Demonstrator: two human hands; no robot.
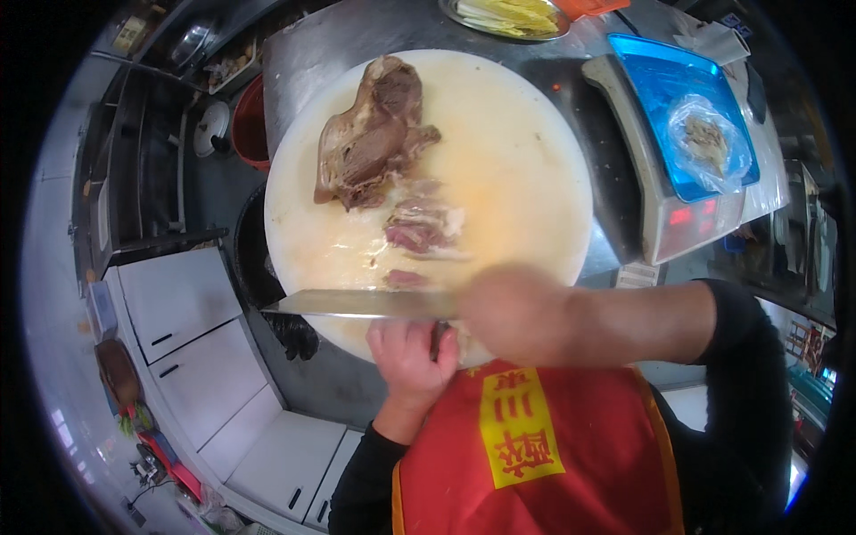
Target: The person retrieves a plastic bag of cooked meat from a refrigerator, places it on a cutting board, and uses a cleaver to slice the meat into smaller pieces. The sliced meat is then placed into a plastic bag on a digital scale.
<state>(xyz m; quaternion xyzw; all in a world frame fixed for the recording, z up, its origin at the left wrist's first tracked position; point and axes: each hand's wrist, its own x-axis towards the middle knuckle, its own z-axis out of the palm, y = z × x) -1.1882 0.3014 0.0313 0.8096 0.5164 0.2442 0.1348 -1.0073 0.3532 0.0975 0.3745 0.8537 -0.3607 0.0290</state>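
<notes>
A cleaver [374,303] with a broad metal blade is in my right hand [518,314], which is blurred and closed around the handle end. Just below the blade, my left hand [413,354] rests with curled fingers on a piece of meat [438,340], mostly hidden by the hand and blade. Beyond the blade lie a small reddish slice [405,278] and a cluster of sliced meat [422,226]. A large chunk of cooked meat [378,137] sits at the upper left of the round white cutting board [521,154].
Right of the board stands a scale [695,224] with a blue tray [642,67] holding a plastic bag of food [705,137]. A metal plate of cut leafy vegetables [511,17] is at the far edge. A red bucket [251,127] and white cabinets [180,301] are at the left.
</notes>
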